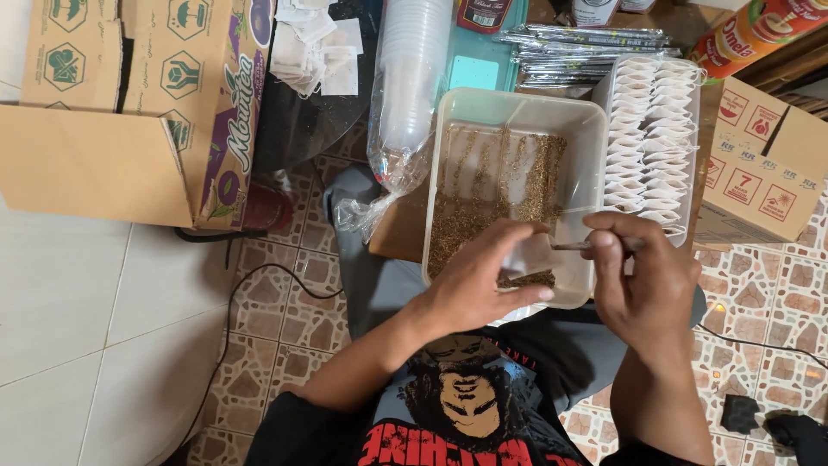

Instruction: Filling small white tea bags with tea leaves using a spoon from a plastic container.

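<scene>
the small white sachet (528, 255) sits pinched in my left hand (483, 280), thumb and fingers closed on its lower part so the mouth faces my right. it hangs just over the near corner of the white plastic tray (595, 138), above the brown granules (483, 216) spread in streaks over the tray floor. i judge the sachet to be very light and limp, thin enough to crumple or tear if i squeeze hard, so the hold belongs on its side edges, leaving the mouth open. my right hand (647, 276) is curled shut around a thin dark scoop handle (571, 246), gripped near its back end, the tip pointing at the sachet's mouth and almost touching it. whether the scoop is loaded i cannot tell. the granules look loose and dry, likely to scatter at a jolt.

just beyond my right hand, beside the tray, a rack of white sachets (651, 138) stands in a tight row. beyond that lie silver foil packets (595, 43). beyond my left hand a stack of clear plastic cups in a bag (410, 95) leans toward the tray. far out to my left stands an open cardboard box (129, 112), and past my right hand another carton (759, 164). the tiled floor (103, 302) spreads beneath, with a black cable (259, 276) running across it.
</scene>
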